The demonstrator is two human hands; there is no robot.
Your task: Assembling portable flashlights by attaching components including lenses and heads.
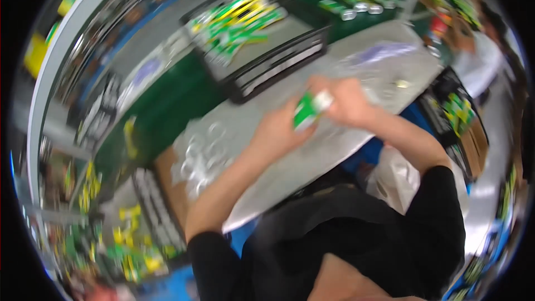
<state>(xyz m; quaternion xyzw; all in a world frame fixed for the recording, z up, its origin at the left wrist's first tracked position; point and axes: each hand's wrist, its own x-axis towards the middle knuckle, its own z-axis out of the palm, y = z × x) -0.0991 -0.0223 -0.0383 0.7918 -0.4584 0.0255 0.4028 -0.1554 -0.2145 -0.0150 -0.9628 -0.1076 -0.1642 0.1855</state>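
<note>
A small green and white box (304, 113) is held above the middle of the grey worktop. My left hand (278, 127) is closed round its lower left side. At the other end, my right hand (346, 100) pinches a white part (322, 100); blur hides whether this is the box's end flap or a separate piece. To the left of my left forearm, several clear round plastic pieces (203, 150) lie in a group on the worktop.
Beyond my hands stands a black crate (284, 64) with many green and yellow boxes. Other crates sit at the lower left (159, 212) and right (440, 106). A purplish clear plastic bag (384, 52) lies at the far right, near another person (482, 61). Small boxes (337, 8) line the back.
</note>
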